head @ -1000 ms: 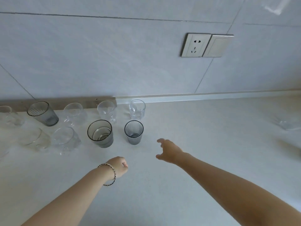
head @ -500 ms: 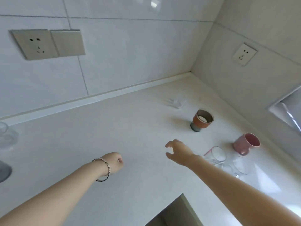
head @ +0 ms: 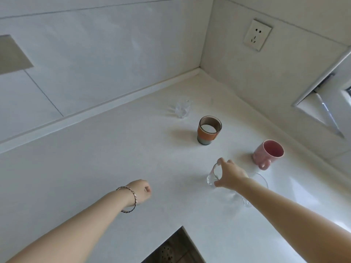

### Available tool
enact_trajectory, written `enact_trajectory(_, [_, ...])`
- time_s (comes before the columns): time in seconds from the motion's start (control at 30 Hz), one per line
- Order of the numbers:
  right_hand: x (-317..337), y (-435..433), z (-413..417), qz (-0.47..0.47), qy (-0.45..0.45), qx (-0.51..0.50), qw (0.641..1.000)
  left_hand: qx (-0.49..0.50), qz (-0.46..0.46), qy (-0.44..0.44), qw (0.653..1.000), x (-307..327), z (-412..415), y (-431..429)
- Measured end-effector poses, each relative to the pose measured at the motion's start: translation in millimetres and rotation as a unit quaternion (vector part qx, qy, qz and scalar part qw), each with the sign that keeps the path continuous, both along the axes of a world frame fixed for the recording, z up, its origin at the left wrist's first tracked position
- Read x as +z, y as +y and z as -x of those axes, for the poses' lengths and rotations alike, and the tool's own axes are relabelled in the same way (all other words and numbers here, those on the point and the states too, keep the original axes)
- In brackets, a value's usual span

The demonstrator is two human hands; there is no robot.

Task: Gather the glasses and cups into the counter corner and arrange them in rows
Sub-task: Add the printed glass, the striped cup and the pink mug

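My right hand (head: pixel 230 174) wraps over the rim of a clear glass (head: pixel 212 177) standing on the white counter (head: pixel 114 168). A second clear glass (head: pixel 261 180) stands just behind my right wrist, partly hidden by the forearm. A pink mug (head: pixel 267 153) sits to the right near the side wall. An orange-sleeved cup (head: pixel 209 130) stands farther back, and a small clear glass (head: pixel 182 109) stands beyond it near the back wall. My left hand (head: pixel 141 190), with a bracelet on the wrist, hovers as a fist over bare counter, holding nothing.
Two tiled walls meet at the counter corner (head: pixel 198 70). A wall socket (head: pixel 257 35) sits on the right wall, and a window frame (head: pixel 322 103) lies further right. The counter's inner edge (head: pixel 180 227) drops to the floor at the bottom centre.
The view has swung right, away from the rows of glasses on the left. My right hand has reached forward and closed over the clear glass. My left fist has stayed low.
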State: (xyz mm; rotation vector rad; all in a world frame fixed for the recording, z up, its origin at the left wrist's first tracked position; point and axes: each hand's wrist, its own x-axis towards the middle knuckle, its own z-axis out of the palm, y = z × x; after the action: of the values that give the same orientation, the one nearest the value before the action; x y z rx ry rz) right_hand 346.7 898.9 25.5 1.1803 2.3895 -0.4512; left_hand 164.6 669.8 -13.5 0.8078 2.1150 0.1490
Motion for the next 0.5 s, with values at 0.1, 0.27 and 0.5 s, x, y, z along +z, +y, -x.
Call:
enact_trajectory(0.1, [2,-6,14,-0.016,0.024,0.025,0.999,0.032,0.023,0.002,0.999,0,5,-16])
enact_trajectory(0.27, [13,-45,64,-0.009,0.078,0.102,0.992,0.111,0.041,-0.008,0.993,6,18,-69])
enact_trajectory(0.5, [25,-163,145,0.023,0.091,0.277,0.956,0.264,0.032,-0.006,0.964,28,24,-186])
